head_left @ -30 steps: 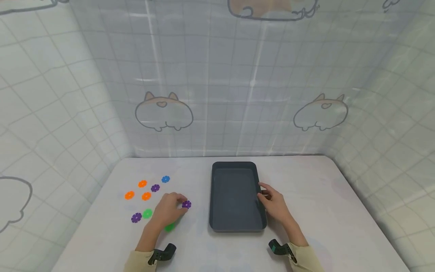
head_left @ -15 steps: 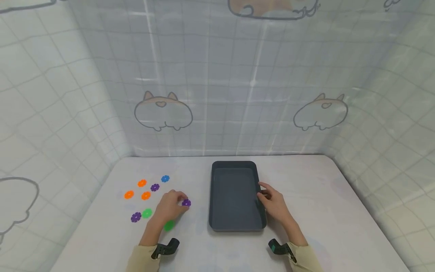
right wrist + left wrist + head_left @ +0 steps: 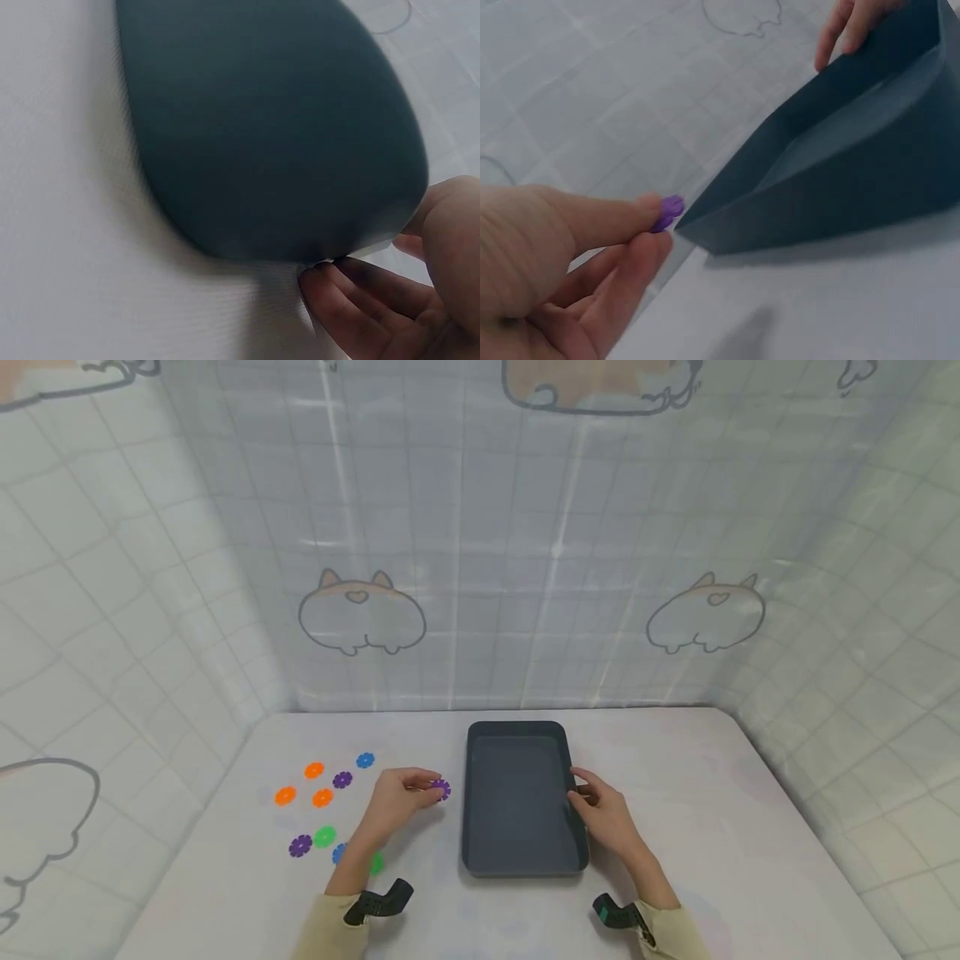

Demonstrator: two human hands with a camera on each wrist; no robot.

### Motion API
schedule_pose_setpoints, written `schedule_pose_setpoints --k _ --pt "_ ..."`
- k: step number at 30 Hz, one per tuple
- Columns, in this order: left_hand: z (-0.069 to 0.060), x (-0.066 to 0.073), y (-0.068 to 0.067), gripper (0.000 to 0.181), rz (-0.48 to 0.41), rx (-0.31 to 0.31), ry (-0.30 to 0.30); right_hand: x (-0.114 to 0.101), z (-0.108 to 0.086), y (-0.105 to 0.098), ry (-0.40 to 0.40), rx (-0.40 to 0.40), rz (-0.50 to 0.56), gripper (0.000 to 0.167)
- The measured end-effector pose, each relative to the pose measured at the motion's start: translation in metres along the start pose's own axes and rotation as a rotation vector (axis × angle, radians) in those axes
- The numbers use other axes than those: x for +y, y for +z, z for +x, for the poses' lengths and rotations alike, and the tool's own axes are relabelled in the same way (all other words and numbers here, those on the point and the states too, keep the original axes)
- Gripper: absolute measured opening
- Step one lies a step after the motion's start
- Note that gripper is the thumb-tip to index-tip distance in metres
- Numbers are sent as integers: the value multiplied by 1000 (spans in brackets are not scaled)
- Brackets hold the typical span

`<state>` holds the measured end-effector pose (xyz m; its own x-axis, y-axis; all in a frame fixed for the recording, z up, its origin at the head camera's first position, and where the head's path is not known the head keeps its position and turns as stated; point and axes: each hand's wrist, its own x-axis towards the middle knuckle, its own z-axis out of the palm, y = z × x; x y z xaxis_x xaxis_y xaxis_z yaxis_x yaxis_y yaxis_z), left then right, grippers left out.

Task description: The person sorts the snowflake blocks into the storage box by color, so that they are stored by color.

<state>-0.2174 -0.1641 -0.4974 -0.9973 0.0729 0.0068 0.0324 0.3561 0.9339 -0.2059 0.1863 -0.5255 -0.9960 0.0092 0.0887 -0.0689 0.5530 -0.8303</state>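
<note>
Between thumb and fingertips, my left hand [image 3: 393, 803] pinches a purple flower-shaped disc [image 3: 442, 789], just left of the dark grey tray [image 3: 522, 802]. In the left wrist view the purple disc [image 3: 669, 213] is held up beside a corner of the tray [image 3: 840, 202]. The tray's inside shows no disc. My right hand [image 3: 609, 814] grips the tray's right wall, thumb at the rim and fingers against the outer side; in the right wrist view the fingers [image 3: 360, 300] touch the tray's outside.
Left of the tray lie several loose discs: orange [image 3: 285, 796], purple [image 3: 300, 846], green [image 3: 325, 837] and blue [image 3: 365, 760]. Another blue disc [image 3: 339, 853] and a green one [image 3: 377, 863] lie by my left forearm. A patterned curtain [image 3: 480, 527] surrounds the white table [image 3: 720, 802].
My left hand has moved right and slightly away from me with the purple disc, toward the tray, uncovering a blue disc by the forearm. My right hand has stayed on the tray.
</note>
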Motion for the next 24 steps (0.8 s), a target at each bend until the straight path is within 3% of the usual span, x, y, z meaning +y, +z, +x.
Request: schedule_pose_setpoints --k 5,8,18,24 --pt "9 16 15 20 -48 67 -1 1 0 0 1 -16 -13 45" --pt "17 27 26 21 -95 78 19 0 1 -1 1 -16 -17 46" --pt "38 52 55 26 -317 -14 16 -3 0 -6 21 -33 40 48" --pt "48 63 76 29 -380 -64 -8 -8 -1 -9 82 -84 117 51"
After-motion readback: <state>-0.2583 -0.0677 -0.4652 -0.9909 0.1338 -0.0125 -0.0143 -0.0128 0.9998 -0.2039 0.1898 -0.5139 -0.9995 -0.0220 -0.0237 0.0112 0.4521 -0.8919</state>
